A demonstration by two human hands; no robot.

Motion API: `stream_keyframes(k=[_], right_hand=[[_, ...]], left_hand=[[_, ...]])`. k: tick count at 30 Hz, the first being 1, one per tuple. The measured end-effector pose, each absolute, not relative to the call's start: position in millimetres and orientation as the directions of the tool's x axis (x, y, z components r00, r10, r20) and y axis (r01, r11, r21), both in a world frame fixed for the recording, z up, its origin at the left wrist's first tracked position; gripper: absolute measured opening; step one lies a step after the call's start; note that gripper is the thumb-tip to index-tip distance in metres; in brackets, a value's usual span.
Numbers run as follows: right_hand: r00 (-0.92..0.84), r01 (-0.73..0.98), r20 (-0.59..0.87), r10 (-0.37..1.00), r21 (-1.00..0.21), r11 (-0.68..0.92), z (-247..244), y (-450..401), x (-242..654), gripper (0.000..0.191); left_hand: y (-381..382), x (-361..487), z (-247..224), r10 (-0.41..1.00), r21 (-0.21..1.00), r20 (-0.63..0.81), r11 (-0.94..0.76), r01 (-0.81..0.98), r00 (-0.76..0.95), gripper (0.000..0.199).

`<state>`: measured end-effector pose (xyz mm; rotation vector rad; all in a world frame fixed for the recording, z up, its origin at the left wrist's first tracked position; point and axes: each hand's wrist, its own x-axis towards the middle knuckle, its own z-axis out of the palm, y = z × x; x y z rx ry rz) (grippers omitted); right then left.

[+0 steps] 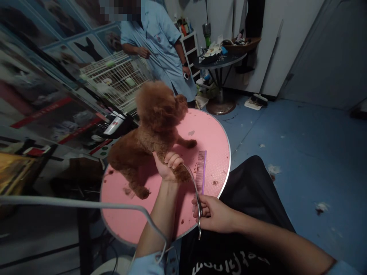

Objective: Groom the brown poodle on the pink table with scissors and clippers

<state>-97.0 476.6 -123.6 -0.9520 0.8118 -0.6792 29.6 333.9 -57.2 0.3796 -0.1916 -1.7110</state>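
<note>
A curly brown dog [157, 110] sits on a round pink grooming table [219, 141], its head turned to the right. My left hand [168, 166] is wrapped round one of its front legs, and the furry paw [182, 173] sticks out past my fingers. In my right hand [210, 213] is a pair of curved metal scissors [196, 189], with the fingers at the handles. The blades point up and away, toward the held paw, and their tips lie beside it. Flat on the table behind the scissors lies a purple-backed metal comb [201, 170].
Across the table stands a person in a light blue coat [164, 46], near a white wire cage [117, 82]. A dark round table [223, 60] with clutter, plus a broom and dustpan [256, 101], are farther back. A grey curved tube [120, 206] crosses the lower left. Hair tufts dot the floor.
</note>
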Motion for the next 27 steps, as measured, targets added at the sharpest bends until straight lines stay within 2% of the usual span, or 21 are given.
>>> stream_keyframes(k=[5,11,17,19,23,27], right_hand=[[0.539,0.154,-0.335,-0.773,-0.863,0.481,-122,476,-96,0.046],[0.540,0.158,-0.328,-0.775,-0.865,0.476,-124,476,-96,0.046],[0.490,0.131,-0.280,-0.826,-0.913,0.387,-124,479,-97,0.043],[0.444,0.056,-0.270,-0.855,-0.943,0.327,-121,480,-99,0.036],[0.374,-0.251,-0.170,-0.912,-0.965,0.076,-112,481,-106,0.020],[0.370,-0.364,-0.184,-0.911,-0.930,0.040,-110,480,-111,0.023]], left_hand=[[335,28,-56,-0.985,0.366,-0.159,-0.122,0.923,-0.067,0.052],[333,27,-57,-0.983,0.333,-0.145,-0.153,0.930,-0.110,0.053],[331,26,-56,-0.984,0.359,-0.153,-0.142,0.922,-0.091,0.054],[331,26,-56,-0.983,0.358,-0.155,-0.149,0.922,-0.098,0.054],[330,26,-57,-0.982,0.364,-0.151,-0.160,0.918,-0.112,0.055],[330,26,-58,-0.983,0.365,-0.145,-0.157,0.918,-0.110,0.055]])
